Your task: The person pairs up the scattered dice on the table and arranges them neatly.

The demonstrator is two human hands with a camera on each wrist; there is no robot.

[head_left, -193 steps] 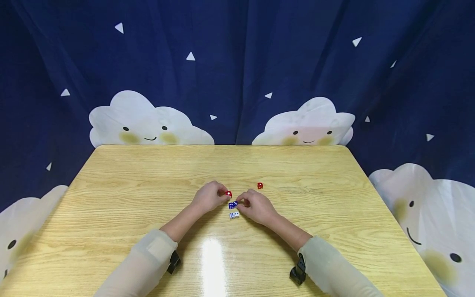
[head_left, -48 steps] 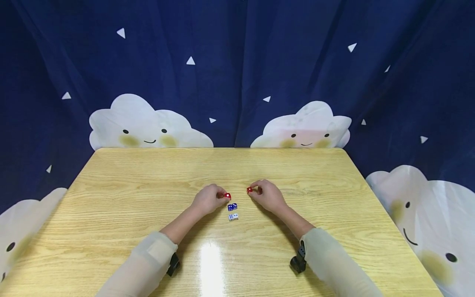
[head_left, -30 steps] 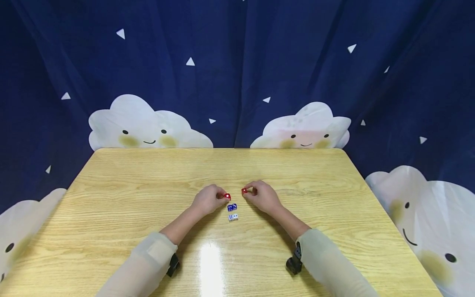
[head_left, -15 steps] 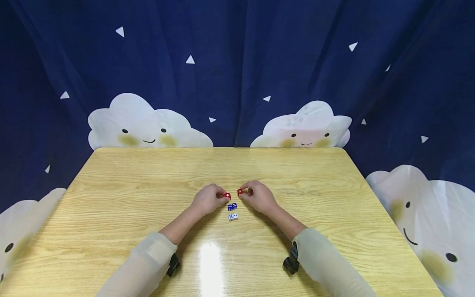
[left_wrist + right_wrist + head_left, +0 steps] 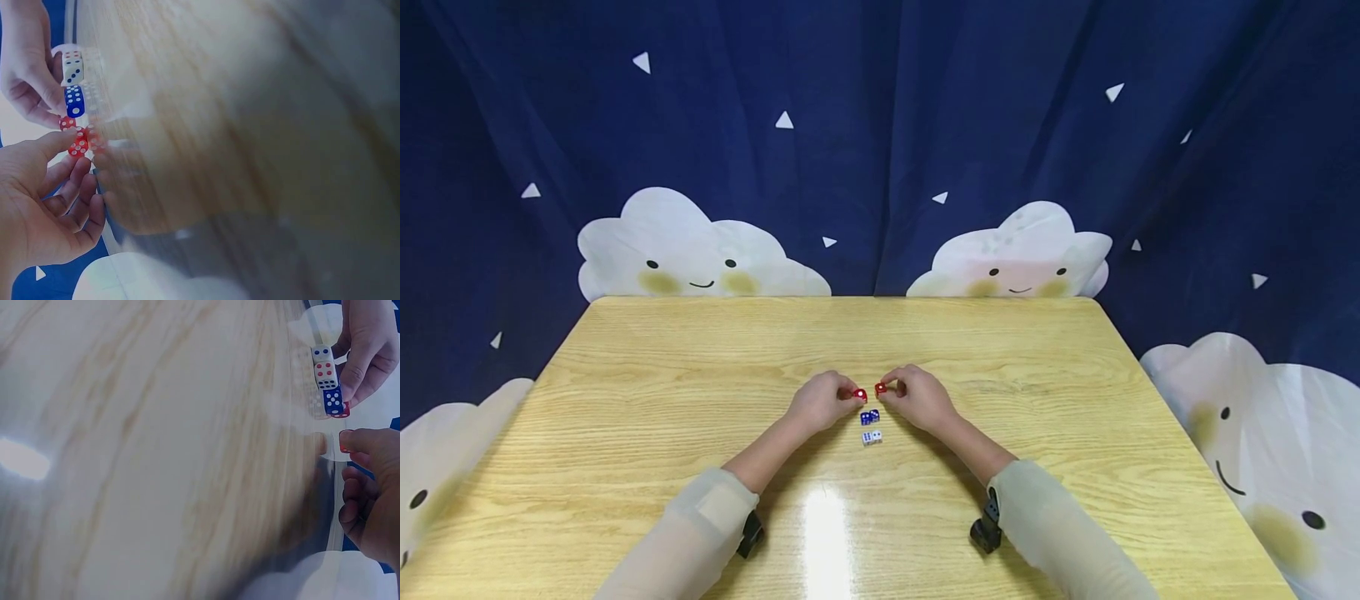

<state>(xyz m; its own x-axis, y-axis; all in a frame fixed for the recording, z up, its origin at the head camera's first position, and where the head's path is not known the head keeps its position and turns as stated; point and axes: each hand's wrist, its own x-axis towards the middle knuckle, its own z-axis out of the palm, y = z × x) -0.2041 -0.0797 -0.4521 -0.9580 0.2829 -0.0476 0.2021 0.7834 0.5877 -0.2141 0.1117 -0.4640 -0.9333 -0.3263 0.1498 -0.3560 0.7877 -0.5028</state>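
My left hand [image 5: 822,402] pinches a red die [image 5: 861,394] between thumb and index finger near the middle of the table. Facing it, my right hand [image 5: 922,400] pinches a second red die [image 5: 881,389]; a narrow gap parts the two. Just nearer to me sits a pair of blue dice [image 5: 869,417] side by side, and nearer still a pair of white dice [image 5: 872,437]. In the left wrist view a red die [image 5: 78,148] shows at my left fingertips. The right wrist view has the other red die [image 5: 345,442] partly hidden by my right thumb.
The wooden table [image 5: 662,358] spreads out on both sides of the dice. Behind it hangs a dark blue curtain [image 5: 850,50] with white clouds. A wrist camera [image 5: 986,527] sits under the right sleeve.
Earlier, my right hand was at the blue dice and the second red die lay alone farther right. That die has since been gripped and brought leftward, close to the left one. My left hand stays put.
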